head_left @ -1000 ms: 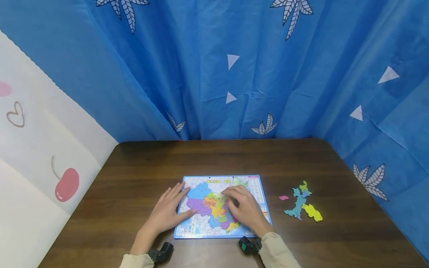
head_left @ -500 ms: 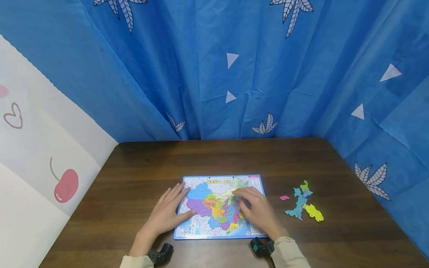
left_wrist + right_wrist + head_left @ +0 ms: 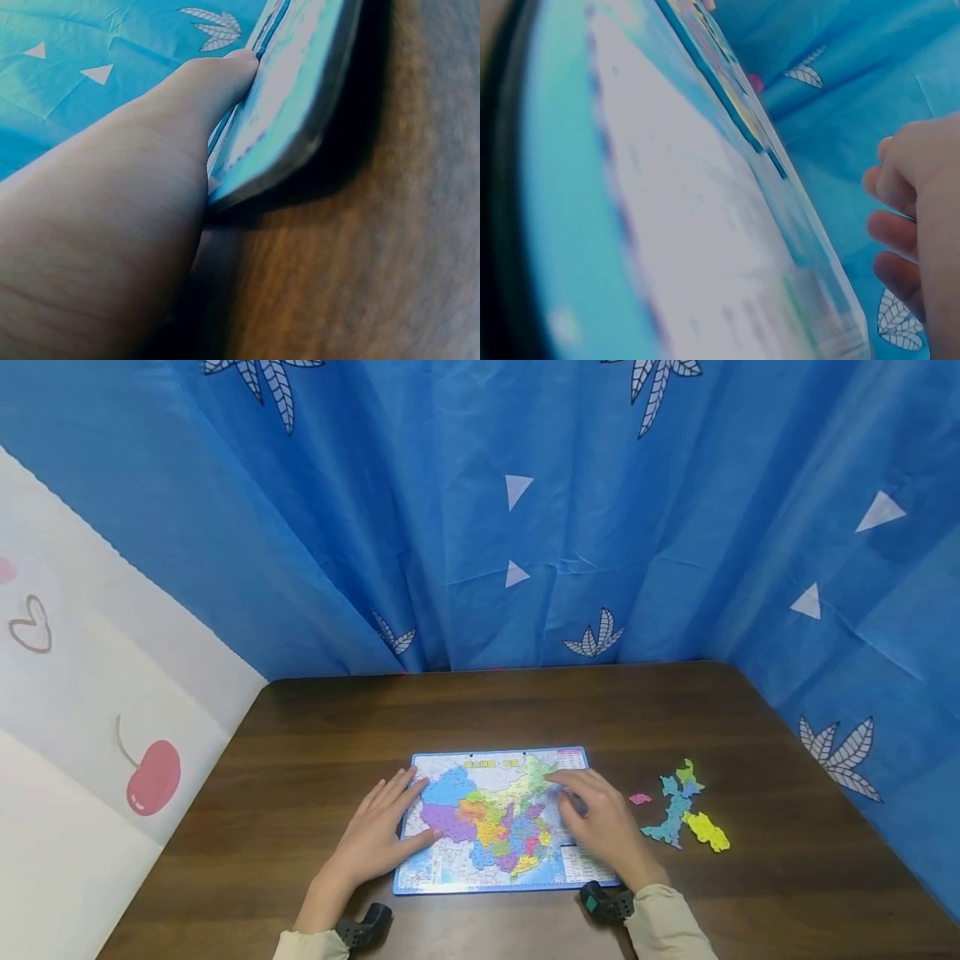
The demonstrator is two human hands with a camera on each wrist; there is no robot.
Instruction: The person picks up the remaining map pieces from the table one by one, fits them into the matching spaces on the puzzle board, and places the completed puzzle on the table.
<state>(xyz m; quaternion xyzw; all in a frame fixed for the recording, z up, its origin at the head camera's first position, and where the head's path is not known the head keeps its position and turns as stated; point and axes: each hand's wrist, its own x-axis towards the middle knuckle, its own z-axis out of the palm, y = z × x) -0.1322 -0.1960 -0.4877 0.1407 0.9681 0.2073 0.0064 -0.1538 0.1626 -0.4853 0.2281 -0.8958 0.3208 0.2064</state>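
Observation:
In the head view a map puzzle board (image 3: 487, 884) with a blue border lies on the table, bearing coloured province pieces (image 3: 453, 822). My left hand (image 3: 372, 839) lies with fingers spread over its left edge; in the left wrist view the thumb (image 3: 202, 86) reaches along the board's rim (image 3: 292, 150). Over the right side of the board is my right hand (image 3: 600, 818), its fingertips at the light green piece (image 3: 534, 777) in the upper right. Its fingers (image 3: 892, 232) are loosely bent in the right wrist view, with nothing seen between them.
To the board's right lie loose puzzle pieces: a pink one (image 3: 640, 798), a teal one (image 3: 667, 823), a yellow one (image 3: 707, 832), a green one (image 3: 686, 772) and a small blue one (image 3: 691, 787). A blue curtain (image 3: 480, 527) hangs behind the dark wooden table (image 3: 322, 718).
My right hand has moved to the right across the board, uncovering the eastern pieces of the map. The left hand has stayed in place on the board's left edge.

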